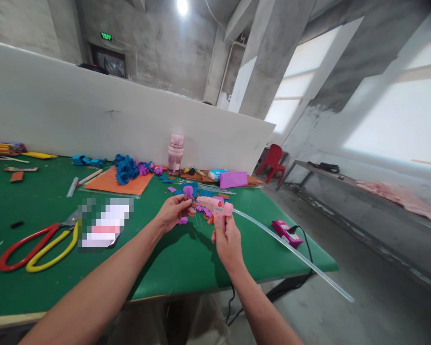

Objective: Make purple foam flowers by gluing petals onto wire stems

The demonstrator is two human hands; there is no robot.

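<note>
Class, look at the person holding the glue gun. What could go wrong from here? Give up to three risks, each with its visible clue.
1. The left hand holds a purple piece close to the nozzle of the glue gun in the right hand; if it is hot, a burn is possible.
2. The long glue stick reaches past the table and might get knocked.
3. The dangling black cord could be snagged.
</note>
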